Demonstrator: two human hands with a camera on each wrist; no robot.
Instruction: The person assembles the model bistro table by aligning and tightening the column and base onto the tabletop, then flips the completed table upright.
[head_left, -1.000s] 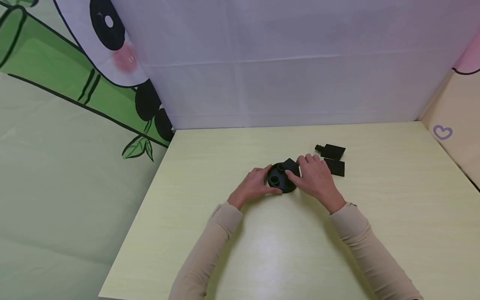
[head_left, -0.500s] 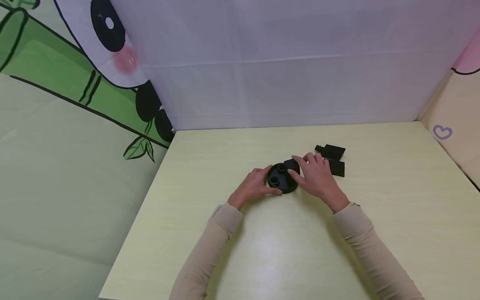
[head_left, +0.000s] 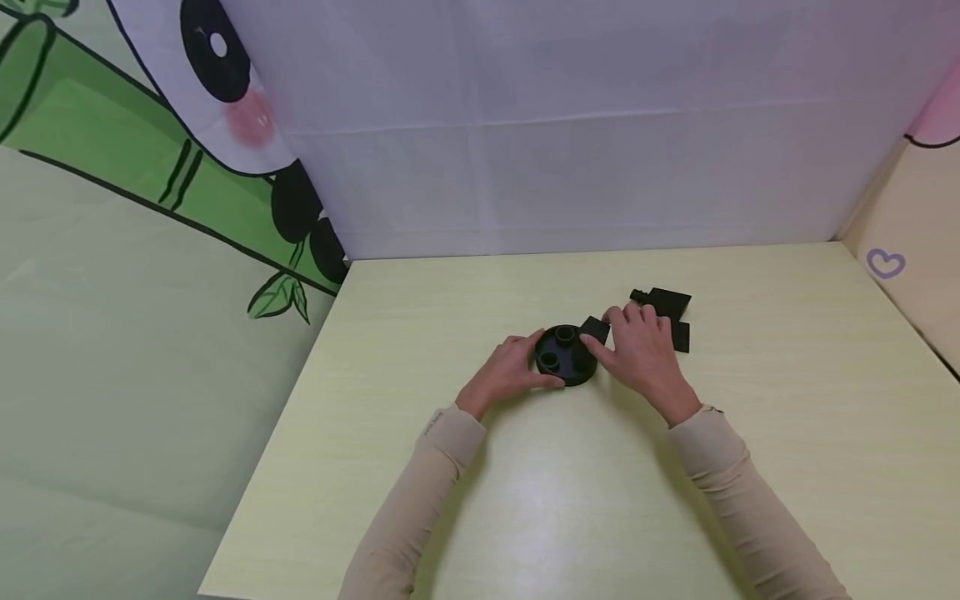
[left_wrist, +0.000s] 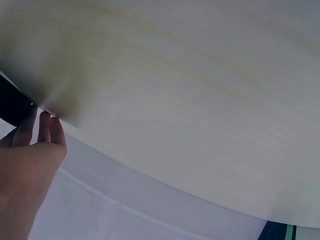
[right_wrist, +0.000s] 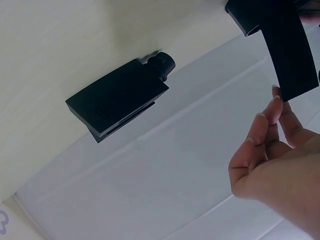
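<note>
A round black base (head_left: 577,364) with raised ring-shaped sockets sits on the table. My left hand (head_left: 510,367) holds its left rim between thumb and fingers; in the left wrist view, the left hand (left_wrist: 37,150) is at the edge of a dark shape. At the base's upper right side, a black rectangular block (head_left: 595,329) is pinched by the thumb and fingers of my right hand (head_left: 637,354). The right wrist view shows that block (right_wrist: 290,55) standing over the right hand's fingertips (right_wrist: 274,102), its other end overlapping the base.
Just beyond my right hand lie a black rectangular piece with a round peg (head_left: 667,302) and another black piece (head_left: 681,337), partly hidden by the hand. Printed cloth (head_left: 525,183) rises behind the far edge of the pale table (head_left: 450,283).
The block in my right hand has turned and shifted slightly right, uncovering more of the base's upper socket. My left hand and the base have stayed in place.
</note>
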